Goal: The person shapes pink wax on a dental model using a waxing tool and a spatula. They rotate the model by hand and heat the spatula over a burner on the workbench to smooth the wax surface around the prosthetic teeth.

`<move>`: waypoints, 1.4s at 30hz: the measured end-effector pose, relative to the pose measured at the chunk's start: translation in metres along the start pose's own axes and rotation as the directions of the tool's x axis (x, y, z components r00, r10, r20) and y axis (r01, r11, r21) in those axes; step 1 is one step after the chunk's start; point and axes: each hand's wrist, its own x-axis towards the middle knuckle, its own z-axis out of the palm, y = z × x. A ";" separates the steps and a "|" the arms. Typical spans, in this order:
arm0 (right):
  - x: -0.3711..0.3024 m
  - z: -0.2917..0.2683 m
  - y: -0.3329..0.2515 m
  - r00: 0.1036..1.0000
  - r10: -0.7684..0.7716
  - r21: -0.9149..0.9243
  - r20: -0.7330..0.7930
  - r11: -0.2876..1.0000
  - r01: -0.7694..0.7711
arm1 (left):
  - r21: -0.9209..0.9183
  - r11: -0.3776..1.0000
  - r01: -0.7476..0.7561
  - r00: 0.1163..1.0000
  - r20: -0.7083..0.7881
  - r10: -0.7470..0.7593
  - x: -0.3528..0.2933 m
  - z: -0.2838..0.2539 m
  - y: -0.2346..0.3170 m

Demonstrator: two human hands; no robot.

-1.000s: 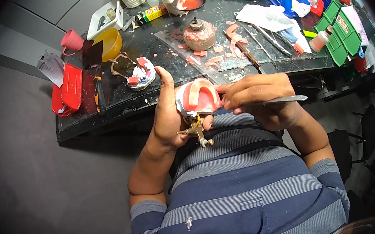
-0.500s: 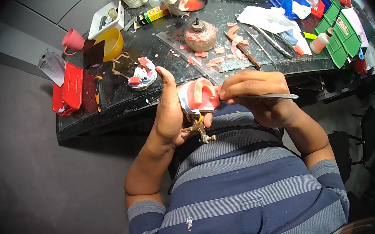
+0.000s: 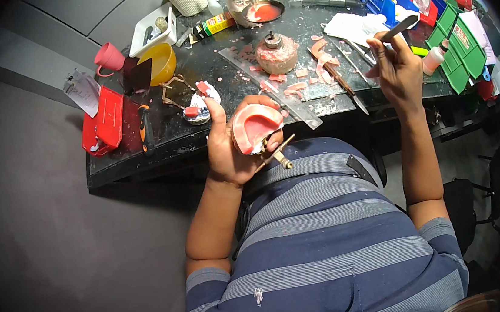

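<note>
My left hand (image 3: 226,158) cups a dental cast with a horseshoe-shaped pink wax rim (image 3: 249,139), its wax face turned up. A brass articulator frame (image 3: 283,160) sticks out below the cast toward my belly. Away to the right, my right hand (image 3: 403,76) is raised over the bench edge, its fingers closed round a metal wax knife (image 3: 401,27) whose flat end points up and right. On the bench beyond my left thumb rests a second cast (image 3: 199,109) with pink wax blocks and a brass frame attached.
Pink wax scraps (image 3: 295,88) lie around a wax-smeared spirit burner (image 3: 276,56) and a clear ruler (image 3: 267,87). A wooden-handled knife (image 3: 343,82) lies right of them. A pan of melted red wax (image 3: 265,12) is behind, a yellow bowl (image 3: 162,64) left, coloured bins (image 3: 457,49) right.
My right hand has drawn the wax knife away from the wax rim, up and to the right. My left hand has tilted the cast so the rim's whole arch faces up.
</note>
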 end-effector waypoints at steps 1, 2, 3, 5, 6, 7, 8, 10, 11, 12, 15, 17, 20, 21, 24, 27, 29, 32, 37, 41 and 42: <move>0.000 -0.002 0.000 1.000 0.004 0.005 0.000 1.000 -0.004 | 0.069 0.997 -0.022 0.994 0.111 0.014 0.001 -0.007 0.002; 0.000 -0.004 0.000 1.000 0.003 -0.036 0.004 0.999 -0.003 | 0.073 0.997 -0.020 0.994 0.108 0.012 0.000 -0.012 0.001; 0.000 -0.005 0.001 1.000 0.003 -0.078 0.008 0.997 -0.002 | 0.105 0.991 -0.083 0.985 0.159 0.065 0.000 -0.015 -0.001; -0.008 -0.002 0.006 0.999 -0.043 0.157 -0.012 0.987 0.044 | 0.297 0.935 -0.197 0.967 0.219 0.134 0.000 -0.013 0.000; -0.013 -0.001 0.007 0.995 -0.091 0.376 -0.043 0.921 0.101 | 0.449 0.859 -0.246 0.960 0.233 0.153 -0.002 -0.010 0.001; -0.017 0.000 0.000 0.988 -0.142 0.436 -0.064 0.886 0.156 | 0.539 0.793 -0.285 0.952 0.254 0.170 -0.003 -0.009 0.004; -0.022 0.000 -0.009 0.972 -0.218 0.477 -0.084 0.848 0.231 | 0.535 0.788 -0.306 0.947 0.254 0.195 -0.005 -0.006 0.002; -0.035 -0.002 -0.030 0.965 -0.261 0.494 -0.010 0.838 0.231 | 0.537 0.781 -0.319 0.944 0.252 0.212 -0.009 0.002 -0.001; -0.044 -0.004 -0.043 0.975 -0.204 0.536 0.090 0.835 0.125 | 0.614 0.711 -0.344 0.939 0.231 0.256 -0.010 0.006 -0.002; -0.050 -0.005 -0.053 0.952 -0.277 0.522 0.129 0.835 0.172 | 0.685 0.632 -0.361 0.930 0.213 0.300 -0.010 0.007 -0.003; -0.064 -0.008 -0.064 0.845 -0.456 0.472 0.278 0.832 0.293 | 0.745 0.507 -0.434 0.899 0.320 0.299 -0.010 -0.001 -0.003; -0.062 0.002 -0.067 0.721 -0.657 0.456 0.221 0.723 0.519 | 0.756 0.459 -0.467 0.882 0.364 0.299 -0.010 -0.001 -0.006; -0.074 0.014 -0.068 0.725 -0.636 0.482 0.263 0.738 0.472 | 0.771 0.405 -0.492 0.868 0.396 0.301 -0.009 0.002 -0.007; -0.077 0.018 -0.068 0.724 -0.643 0.485 0.250 0.730 0.480 | 0.778 0.371 -0.508 0.859 0.428 0.280 -0.007 0.002 -0.005; -0.080 0.018 -0.072 0.726 -0.628 0.458 0.281 0.752 0.474 | 0.700 0.448 -0.556 0.830 0.441 0.342 -0.004 0.001 -0.011; -0.078 0.014 -0.074 0.719 -0.638 0.461 0.275 0.744 0.484 | 0.697 0.428 -0.575 0.816 0.452 0.361 -0.003 0.003 -0.011; -0.073 0.009 -0.073 0.721 -0.646 0.469 0.252 0.733 0.493 | 0.623 0.575 -0.529 0.848 0.417 0.329 -0.007 -0.002 -0.014; -0.062 0.002 -0.068 0.728 -0.653 0.468 0.209 0.720 0.512 | 0.633 0.614 -0.472 0.876 0.412 0.248 -0.009 -0.004 -0.008; -0.058 -0.003 -0.064 0.761 -0.614 0.453 0.210 0.750 0.481 | 0.501 0.832 -0.239 0.963 0.233 0.136 -0.018 0.010 -0.007; -0.070 0.002 -0.076 0.755 -0.618 0.384 0.218 0.766 0.516 | 0.528 0.754 -0.392 0.894 0.411 0.178 -0.010 -0.011 -0.019; -0.072 0.005 -0.077 0.748 -0.625 0.373 0.222 0.763 0.527 | 0.529 0.755 -0.388 0.896 0.407 0.176 -0.013 -0.013 -0.020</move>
